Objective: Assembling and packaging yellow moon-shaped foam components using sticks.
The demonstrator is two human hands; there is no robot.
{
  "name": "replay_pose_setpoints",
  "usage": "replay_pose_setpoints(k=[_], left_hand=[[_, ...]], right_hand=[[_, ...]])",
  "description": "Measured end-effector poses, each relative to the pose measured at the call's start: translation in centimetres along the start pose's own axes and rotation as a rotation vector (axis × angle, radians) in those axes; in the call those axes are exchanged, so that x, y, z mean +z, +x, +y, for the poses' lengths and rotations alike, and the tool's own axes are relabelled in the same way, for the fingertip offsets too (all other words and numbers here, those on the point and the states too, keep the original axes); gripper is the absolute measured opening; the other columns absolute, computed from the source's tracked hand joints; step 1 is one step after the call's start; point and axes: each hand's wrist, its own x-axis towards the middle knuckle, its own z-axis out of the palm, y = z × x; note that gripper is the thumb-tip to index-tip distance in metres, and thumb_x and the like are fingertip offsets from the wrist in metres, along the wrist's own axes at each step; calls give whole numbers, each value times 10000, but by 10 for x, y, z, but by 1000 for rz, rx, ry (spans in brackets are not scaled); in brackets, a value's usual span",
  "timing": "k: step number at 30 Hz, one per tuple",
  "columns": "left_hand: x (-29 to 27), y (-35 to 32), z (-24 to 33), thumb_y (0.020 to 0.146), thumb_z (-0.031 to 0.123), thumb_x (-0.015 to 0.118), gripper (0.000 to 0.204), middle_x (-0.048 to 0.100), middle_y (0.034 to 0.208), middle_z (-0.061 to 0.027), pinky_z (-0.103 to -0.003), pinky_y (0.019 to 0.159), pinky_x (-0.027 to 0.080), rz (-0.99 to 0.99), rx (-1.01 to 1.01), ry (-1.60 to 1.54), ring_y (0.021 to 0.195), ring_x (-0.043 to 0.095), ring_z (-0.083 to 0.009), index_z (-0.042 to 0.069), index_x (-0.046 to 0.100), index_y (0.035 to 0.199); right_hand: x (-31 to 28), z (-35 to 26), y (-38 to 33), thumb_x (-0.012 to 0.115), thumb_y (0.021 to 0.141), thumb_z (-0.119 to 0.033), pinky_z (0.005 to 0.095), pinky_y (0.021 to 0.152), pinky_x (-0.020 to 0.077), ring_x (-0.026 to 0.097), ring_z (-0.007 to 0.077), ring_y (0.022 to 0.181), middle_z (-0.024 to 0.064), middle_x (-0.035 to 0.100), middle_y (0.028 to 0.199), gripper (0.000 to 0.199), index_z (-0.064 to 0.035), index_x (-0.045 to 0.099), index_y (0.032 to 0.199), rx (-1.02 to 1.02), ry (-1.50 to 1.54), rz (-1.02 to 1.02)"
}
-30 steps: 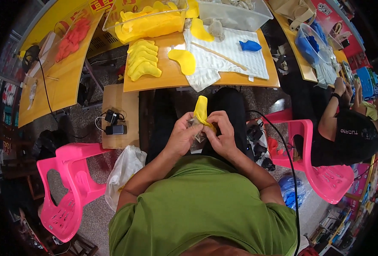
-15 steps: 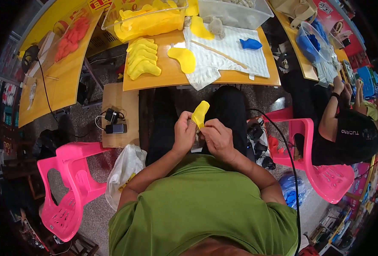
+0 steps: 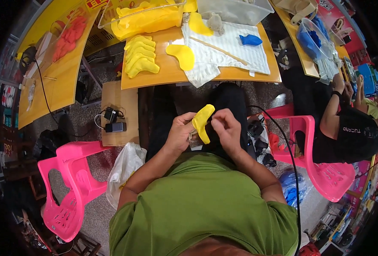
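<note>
A curved yellow soft piece [image 3: 203, 122] is held over my lap between both hands. My left hand [image 3: 181, 130] grips its lower left side, and a small pale wad shows under those fingers. My right hand [image 3: 226, 127] pinches its upper right edge. Ahead on the orange table [image 3: 172, 74] lie a stack of similar yellow pieces [image 3: 140, 59], one single yellow piece [image 3: 181, 55], a white cloth [image 3: 229, 49] with a thin stick, and a blue piece [image 3: 251, 40].
A clear bin of yellow pieces [image 3: 144, 17] stands at the table's back. Pink plastic chairs stand at lower left [image 3: 69, 187] and at right [image 3: 321, 170]. A person in black [image 3: 347, 132] sits at right. A white bag [image 3: 125, 170] and a charger [image 3: 114, 121] lie left of my legs.
Both hands have turned the yellow piece: its top now leans to the right and it sits slightly lower. My right hand has shifted up to its upper edge.
</note>
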Motion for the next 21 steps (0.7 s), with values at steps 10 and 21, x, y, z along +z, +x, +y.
replay_pose_setpoints(k=[10, 21], left_hand=[[12, -4, -12, 869, 79, 613, 110, 642, 796, -40, -216, 561, 489, 105, 113, 15, 632, 590, -80, -11, 618, 932], [27, -8, -15, 906, 126, 556, 116, 541, 726, 11, -189, 523, 401, 42, 250, 437, 602, 493, -30, 21, 533, 951]], right_hand=[[12, 4, 8, 577, 879, -78, 217, 713, 415, 500, 65, 793, -1, 509, 891, 136, 45, 615, 923, 245, 487, -141], [13, 8, 9, 627, 847, -56, 253, 686, 496, 596, 110, 746, 42, 621, 847, 118, 4, 600, 944, 524, 922, 15]])
